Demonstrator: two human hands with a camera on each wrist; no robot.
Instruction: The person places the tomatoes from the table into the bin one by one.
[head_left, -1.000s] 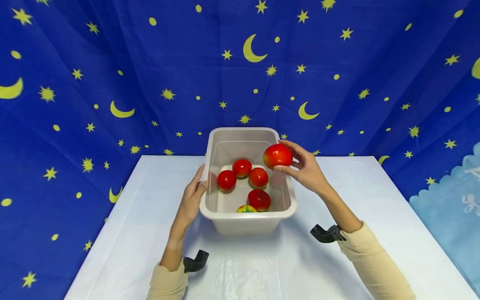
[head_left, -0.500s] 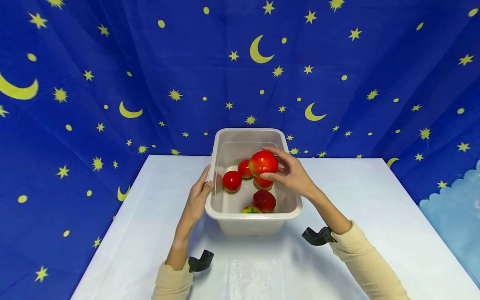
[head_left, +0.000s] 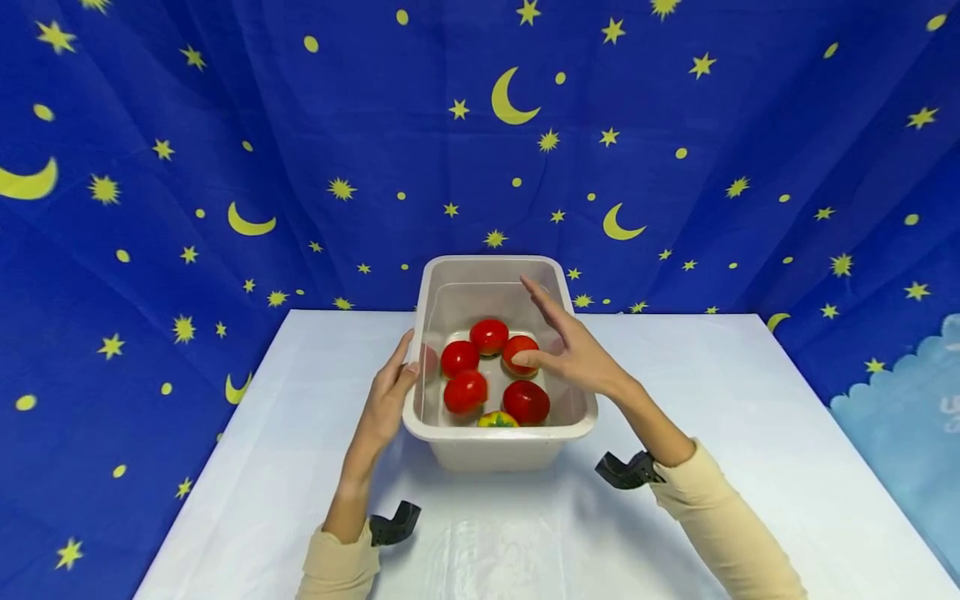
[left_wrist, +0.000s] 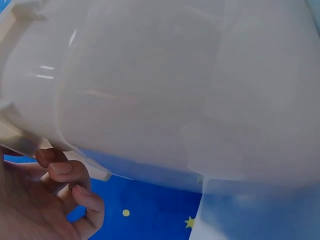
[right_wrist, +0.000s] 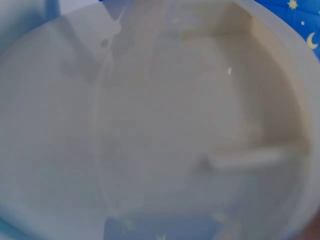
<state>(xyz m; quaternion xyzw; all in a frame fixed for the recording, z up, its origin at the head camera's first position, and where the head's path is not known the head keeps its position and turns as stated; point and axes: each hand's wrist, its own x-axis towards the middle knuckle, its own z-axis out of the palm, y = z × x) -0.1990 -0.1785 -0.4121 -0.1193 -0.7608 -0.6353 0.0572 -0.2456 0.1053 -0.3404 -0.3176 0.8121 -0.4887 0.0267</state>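
A light grey plastic bin (head_left: 491, 454) stands on the white table. My left hand (head_left: 386, 400) grips its left rim, thumb over the edge. In the left wrist view the curled fingers (left_wrist: 85, 210) of that hand lie by the outer wall under the rim. Over the right side of the bin, my right hand (head_left: 573, 350) is spread with nothing in it. Several shiny red tomato-like fruits lie inside, among them a front-left fruit (head_left: 465, 392), a back fruit (head_left: 489, 336) and a front-right fruit (head_left: 527, 402). A yellow fruit with a green top (head_left: 498, 419) is partly hidden by the front rim.
Behind the white table (head_left: 300, 467) hangs a blue cloth (head_left: 420, 150) with yellow stars and moons. Light blue fabric (head_left: 911, 400) is at the far right. The right wrist view is mostly filled by the bin's wall (right_wrist: 150, 115).
My right hand has carried a red fruit from the bin's right side inward and let it go; it now lies at the front left. My left hand has kept its grip on the rim.
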